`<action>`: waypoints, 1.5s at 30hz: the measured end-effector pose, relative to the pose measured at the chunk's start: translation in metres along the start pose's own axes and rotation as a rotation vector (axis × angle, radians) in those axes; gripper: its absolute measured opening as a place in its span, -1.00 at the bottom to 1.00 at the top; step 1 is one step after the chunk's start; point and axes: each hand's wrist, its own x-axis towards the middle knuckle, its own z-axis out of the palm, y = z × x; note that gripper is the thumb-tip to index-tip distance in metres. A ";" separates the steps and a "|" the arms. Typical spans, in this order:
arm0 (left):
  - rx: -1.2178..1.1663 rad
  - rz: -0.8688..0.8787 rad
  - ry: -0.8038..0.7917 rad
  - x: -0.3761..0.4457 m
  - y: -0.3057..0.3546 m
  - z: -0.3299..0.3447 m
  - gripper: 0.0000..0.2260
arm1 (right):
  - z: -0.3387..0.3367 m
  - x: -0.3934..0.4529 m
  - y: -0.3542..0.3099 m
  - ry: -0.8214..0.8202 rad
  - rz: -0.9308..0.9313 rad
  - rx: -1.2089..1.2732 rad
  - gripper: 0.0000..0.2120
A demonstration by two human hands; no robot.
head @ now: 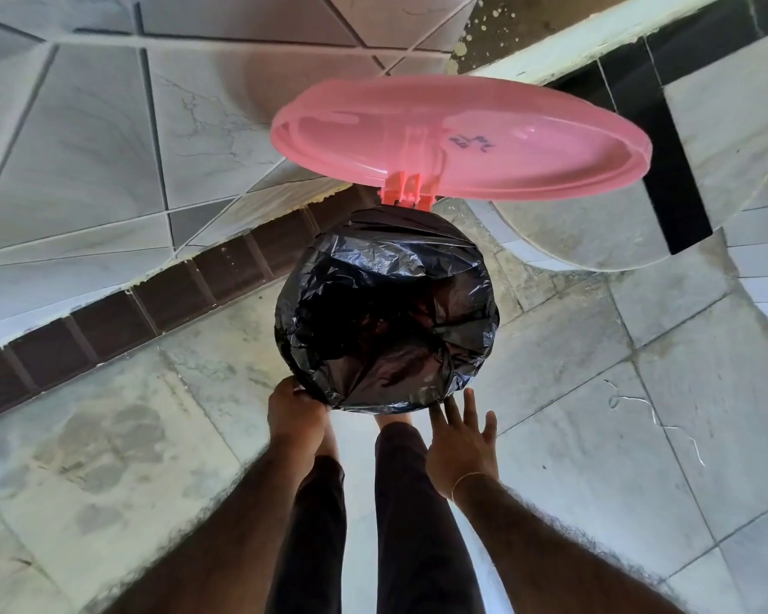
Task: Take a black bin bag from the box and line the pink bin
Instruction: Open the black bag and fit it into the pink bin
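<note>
**Black bag stretched over the bin, lid standing open**

Head view: the camera looks straight down on a bin whose mouth is fully covered by a black bin bag point(386, 312). The plastic is folded outward over the whole rim, so no pink of the bin body shows from above; the bag's middle sags into a dark, crinkled hollow. The pink lid point(462, 137) stands open on its hinge point(406, 192) at the far side of the bin, tilted up and away, with some blue handwriting on its inner face.

The left hand point(296, 412) is at the near-left edge of the rim, fingers curled and closed on the folded-over plastic there. The right hand point(462, 440) is spread open with fingers straight, holding nothing; its fingertips reach the near-right edge of the bag, just touching or just short of it, which cannot be told. A thin band point(466, 478) circles the right wrist. Between the forearms the person's dark trouser legs point(400, 502) run down to a bare foot just under the near edge of the bin.

The tiled floor point(639, 414) lies open to the right and near-left of the bin. A dark brown skirting strip point(151, 303) and tiled wall close off the left and far side. A loose thread point(657, 418) lies on the floor to the right.
</note>
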 end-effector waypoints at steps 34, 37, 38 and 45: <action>0.710 1.024 0.101 0.028 0.160 0.017 -0.48 | -0.193 0.113 -0.045 0.668 0.074 0.669 -0.65; 0.557 0.971 -0.011 0.041 0.166 0.010 -0.56 | -0.201 0.123 -0.038 0.591 0.060 0.698 -0.59; 0.527 0.934 -0.041 0.045 0.167 0.008 -0.58 | -0.203 0.125 -0.035 0.560 0.060 0.685 -0.55; 0.652 0.985 0.106 0.065 0.156 -0.014 -0.53 | -0.196 0.121 -0.021 0.795 0.044 0.521 -0.66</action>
